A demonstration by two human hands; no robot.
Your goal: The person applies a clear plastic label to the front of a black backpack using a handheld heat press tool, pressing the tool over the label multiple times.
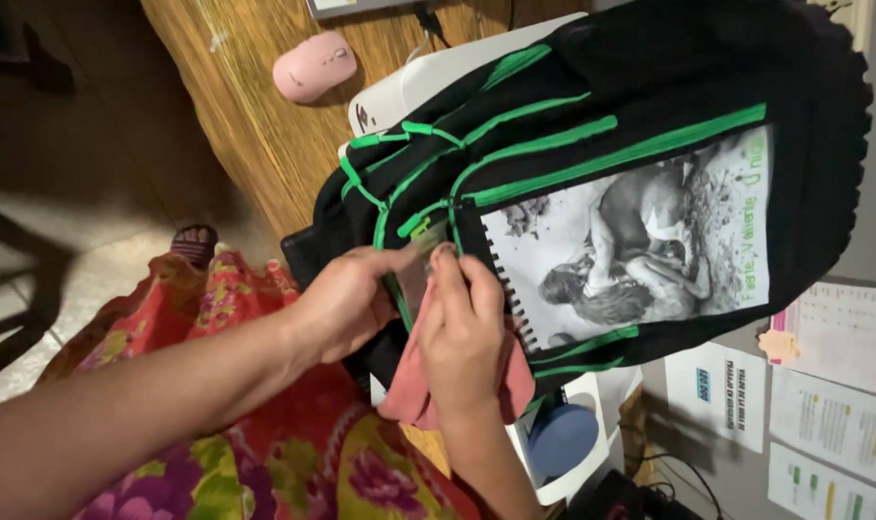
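Note:
A black backpack [650, 87] with green zippers and a grey printed picture panel lies on a wooden desk [255, 116]. My left hand [346, 303] grips the bag's edge at a side pocket opening, thumb toward a green zipper. My right hand [462, 332] holds a pink cloth [515, 385] and presses it against the pocket opening, fingers pinched at the top. The cloth hangs down below my right hand. What lies inside the pocket is hidden.
A pink computer mouse [314, 65] sits on the desk beside a white device [428, 82] under the bag. Papers [833, 404] hang on the wall at right. My lap shows red flowered fabric [264, 453]. A foot [195, 243] rests on the tiled floor.

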